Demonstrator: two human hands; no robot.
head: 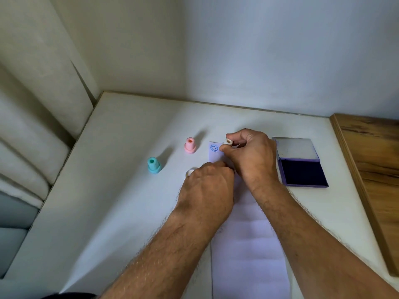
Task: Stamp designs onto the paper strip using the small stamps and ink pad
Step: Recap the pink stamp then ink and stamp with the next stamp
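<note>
Paper strip (248,244) lies lengthwise on the white counter (121,190), running from the near edge away toward the wall. Its far end carries one blue smiley print (214,148) at the top left corner.

Right hand (252,154) is over the far end of the strip, fingers curled round a small whitish stamp (228,142) – only the stamp's top end shows past the fingers, so can't tell whether its face touches the paper. Left hand (207,186) sits just nearer & to the left, knuckles up, fingertips at the strip's left edge beside the right hand; the two hands are close together, nearly touching. Fingers of the left are tucked under, so can't tell if they grip anything. A pale ring-shaped bit (190,172) peeks out at the left hand's far-left side – too hidden to identify.

Pink stamp (190,146) stands upright on the counter left of the strip's far end, apart from it. Teal stamp (154,165) stands upright further left & nearer. Ink pad (302,172) lies open right of the strip, dark pad exposed, its lid (295,148) folded back flat behind. A wooden panel (371,169) borders the counter on the right.
</note>
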